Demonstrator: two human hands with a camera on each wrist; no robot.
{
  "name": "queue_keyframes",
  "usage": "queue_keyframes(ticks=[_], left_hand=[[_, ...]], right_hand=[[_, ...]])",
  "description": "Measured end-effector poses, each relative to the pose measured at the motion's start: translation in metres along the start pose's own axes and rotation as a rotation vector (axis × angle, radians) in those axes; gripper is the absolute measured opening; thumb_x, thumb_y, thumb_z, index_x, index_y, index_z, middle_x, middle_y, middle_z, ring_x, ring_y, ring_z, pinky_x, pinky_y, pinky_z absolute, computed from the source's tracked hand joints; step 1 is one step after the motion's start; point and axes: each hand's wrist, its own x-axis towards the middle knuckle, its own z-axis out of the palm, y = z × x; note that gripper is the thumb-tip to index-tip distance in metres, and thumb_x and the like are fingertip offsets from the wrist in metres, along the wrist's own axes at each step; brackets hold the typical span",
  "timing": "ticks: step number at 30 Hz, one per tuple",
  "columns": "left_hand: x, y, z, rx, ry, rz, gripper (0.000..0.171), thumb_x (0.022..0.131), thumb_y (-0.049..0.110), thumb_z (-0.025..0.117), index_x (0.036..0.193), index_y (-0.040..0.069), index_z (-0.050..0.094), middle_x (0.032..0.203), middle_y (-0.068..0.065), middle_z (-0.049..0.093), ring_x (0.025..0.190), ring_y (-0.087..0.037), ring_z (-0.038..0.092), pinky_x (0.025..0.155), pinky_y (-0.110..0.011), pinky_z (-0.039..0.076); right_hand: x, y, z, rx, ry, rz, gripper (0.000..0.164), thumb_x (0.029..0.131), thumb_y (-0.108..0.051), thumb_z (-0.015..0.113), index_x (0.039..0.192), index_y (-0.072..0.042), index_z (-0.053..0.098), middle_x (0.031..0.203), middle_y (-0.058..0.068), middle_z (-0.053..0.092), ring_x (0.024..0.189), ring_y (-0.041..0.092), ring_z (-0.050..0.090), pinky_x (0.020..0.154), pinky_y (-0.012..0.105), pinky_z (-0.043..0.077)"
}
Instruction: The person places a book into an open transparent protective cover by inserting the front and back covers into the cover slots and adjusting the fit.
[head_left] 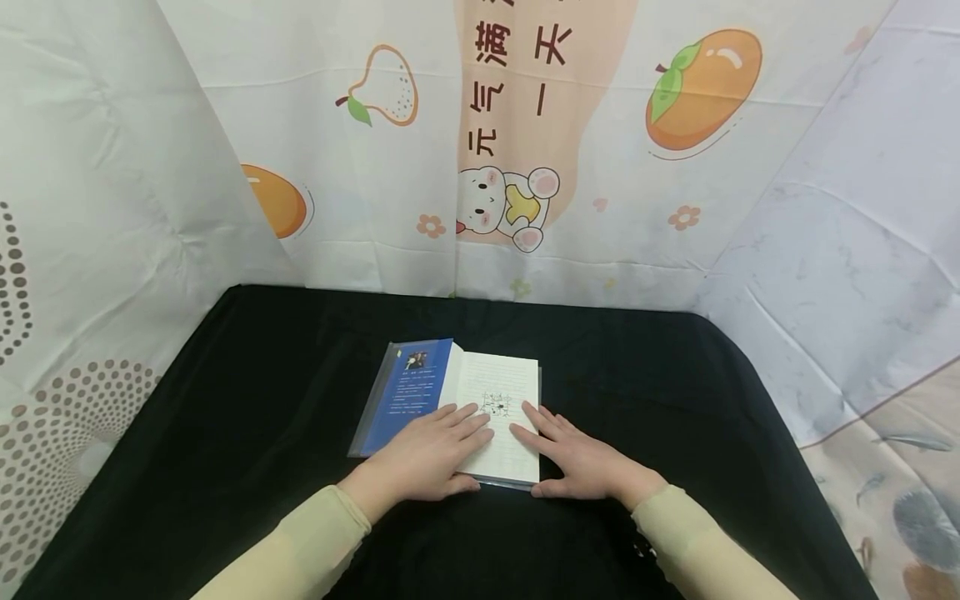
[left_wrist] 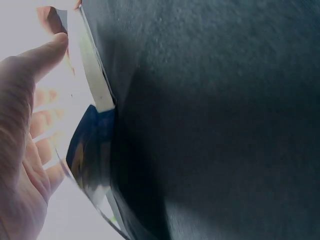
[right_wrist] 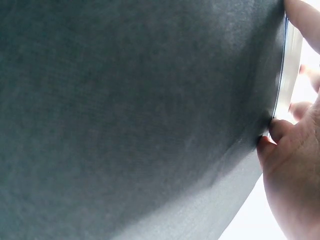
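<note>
An open book (head_left: 501, 377) lies in the middle of the black cloth, its white page showing print and a small line drawing. To its left spreads the blue cover flap (head_left: 412, 392), edged by a clear plastic jacket. My left hand (head_left: 431, 450) rests across the book's lower left with fingers straight on the page. Fingers spread, my right hand (head_left: 579, 460) touches the page's right margin, its thumb near the bottom corner. The left wrist view shows the book's page edges (left_wrist: 95, 75) beside the thumb; in the right wrist view, fingertips meet the book's side edge (right_wrist: 290, 70).
Black cloth (head_left: 300, 358) covers the table around the book. Behind it hangs a white curtain (head_left: 615, 242) printed with fruit and a cartoon bear. More light sheets (head_left: 847, 275) enclose both sides.
</note>
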Motion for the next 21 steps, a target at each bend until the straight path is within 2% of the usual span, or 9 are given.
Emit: queue_keyframes(ticks=[7,13,21], left_hand=[[0.009,0.008,0.005,-0.003,-0.004,-0.026,0.077,0.088,0.062,0.057,0.146,0.014,0.039,0.153,-0.005,0.035,0.141,-0.024,0.024,0.113,-0.046,0.027],[0.015,0.012,0.012,-0.015,-0.018,-0.051,0.082,0.085,0.065,0.058,0.148,0.017,0.036,0.154,-0.005,0.033,0.141,-0.028,0.023,0.112,-0.049,0.027],[0.020,0.011,0.020,0.019,-0.033,-0.092,0.076,0.090,0.062,0.053,0.150,0.020,0.033,0.155,-0.005,0.031,0.139,-0.035,0.027,0.110,-0.051,0.031]], right_hand=[[-0.001,0.000,0.000,0.005,0.003,-0.004,0.084,0.089,-0.054,0.062,0.154,-0.025,0.017,0.161,0.010,-0.001,0.144,0.029,0.006,0.114,0.053,0.020],[0.000,0.001,0.001,0.012,0.002,-0.004,0.084,0.089,-0.054,0.061,0.154,-0.025,0.017,0.161,0.010,-0.001,0.144,0.029,0.006,0.114,0.054,0.021],[0.000,0.000,0.001,0.011,-0.001,0.004,0.084,0.089,-0.053,0.062,0.154,-0.026,0.017,0.162,0.008,-0.001,0.144,0.028,0.006,0.114,0.054,0.020]])
